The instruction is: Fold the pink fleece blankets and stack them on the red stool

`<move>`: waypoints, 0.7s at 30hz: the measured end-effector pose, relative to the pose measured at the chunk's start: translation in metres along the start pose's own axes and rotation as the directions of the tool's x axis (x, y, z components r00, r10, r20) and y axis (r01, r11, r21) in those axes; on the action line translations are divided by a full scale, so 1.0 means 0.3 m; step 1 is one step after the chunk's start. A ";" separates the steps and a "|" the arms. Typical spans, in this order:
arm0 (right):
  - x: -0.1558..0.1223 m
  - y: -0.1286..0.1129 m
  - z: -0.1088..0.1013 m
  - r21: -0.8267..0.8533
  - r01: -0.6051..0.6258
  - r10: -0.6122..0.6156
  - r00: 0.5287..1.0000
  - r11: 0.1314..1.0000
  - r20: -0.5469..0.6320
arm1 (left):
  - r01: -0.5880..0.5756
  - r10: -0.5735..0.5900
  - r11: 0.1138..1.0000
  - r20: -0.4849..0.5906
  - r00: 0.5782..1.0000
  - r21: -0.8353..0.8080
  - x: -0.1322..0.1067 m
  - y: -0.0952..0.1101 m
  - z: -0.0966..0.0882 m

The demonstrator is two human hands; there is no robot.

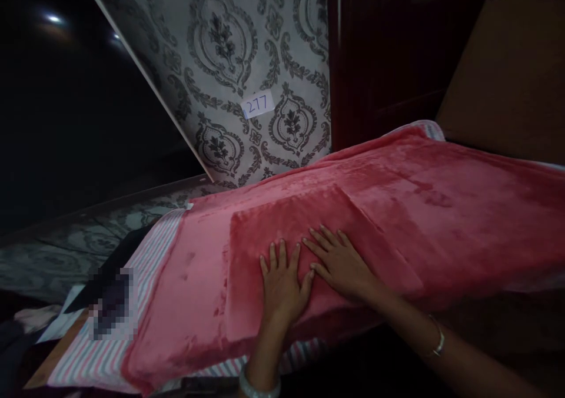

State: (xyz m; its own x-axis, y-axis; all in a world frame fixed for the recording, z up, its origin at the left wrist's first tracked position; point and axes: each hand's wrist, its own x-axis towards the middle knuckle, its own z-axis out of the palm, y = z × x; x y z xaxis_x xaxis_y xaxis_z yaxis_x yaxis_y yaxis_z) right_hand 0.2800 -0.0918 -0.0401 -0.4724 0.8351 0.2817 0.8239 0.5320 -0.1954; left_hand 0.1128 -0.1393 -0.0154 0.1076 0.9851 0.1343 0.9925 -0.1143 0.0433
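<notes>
Nearest, both wrists come in over the near edge of a red blanket (463, 204), a pale bangle (259, 387) on the left and a thin bracelet (438, 345) on the right. A striped cloth (161, 248) shows below that edge and beyond the blanket's left end. The near border droops a little, so the forearms would do best to stay lifted and not drag it.

A little farther in, the left hand (282, 289) lies palm down with its fingers somewhat apart and pointing away. The right hand (343, 267) lies just beside it, flat and wide, its fingers slanting to the far left. Neither appears to grip anything; the thumbs point towards each other and are close together.

Under both hands is a darker red square (253, 233), left of the blanket's middle. Whether it is a separate folded piece or part of the blanket's own pile cannot be told. The step in hand looks like pressing or smoothing: even weight through whole palms should serve better than fingertips, working outward from the centre while one hand steadies the fabric. Too hard a push could ruck up the soft pile or skew the square's edges.

Farthest, the blanket's far edge runs towards a patterned wall (220, 39) bearing a number card (258, 104).
</notes>
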 end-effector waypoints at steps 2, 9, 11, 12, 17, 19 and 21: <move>-0.005 0.004 0.010 0.007 -0.003 0.003 1.000 1.000 -0.015 | 0.007 -0.007 1.000 0.018 1.000 -0.003 -0.004 -0.003 0.003; -0.001 0.006 0.020 0.020 0.003 -0.003 1.000 1.000 -0.026 | 0.024 -0.024 1.000 0.029 0.999 -0.017 -0.002 0.000 -0.005; -0.002 0.006 0.019 0.018 -0.001 0.001 1.000 1.000 -0.020 | 0.022 -0.021 1.000 0.021 1.000 -0.015 -0.004 -0.001 0.001; -0.003 0.005 0.018 0.017 -0.002 0.002 1.000 1.000 -0.019 | 0.021 -0.021 1.000 0.015 1.000 -0.015 -0.005 -0.002 0.004; 0.004 -0.002 0.008 0.008 -0.005 0.005 1.000 1.000 -0.023 | 0.022 -0.021 1.000 0.013 1.000 -0.015 0.000 0.002 -0.002; 0.005 0.002 -0.001 0.005 -0.006 0.006 1.000 1.000 -0.009 | 0.019 -0.019 1.000 0.031 0.999 -0.021 0.002 -0.002 -0.015; -0.006 0.017 -0.011 0.008 0.015 -0.015 1.000 1.000 0.000 | 0.010 -0.009 0.999 0.042 0.999 -0.031 -0.005 -0.014 -0.029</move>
State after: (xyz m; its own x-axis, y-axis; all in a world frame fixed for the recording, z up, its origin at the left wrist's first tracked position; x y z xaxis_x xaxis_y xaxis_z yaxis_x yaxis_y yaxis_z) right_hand 0.2861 -0.0910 -0.0387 -0.4850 0.8268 0.2849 0.8141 0.5458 -0.1982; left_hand 0.1079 -0.1413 -0.0072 0.1009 0.9906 0.0927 0.9913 -0.1081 0.0753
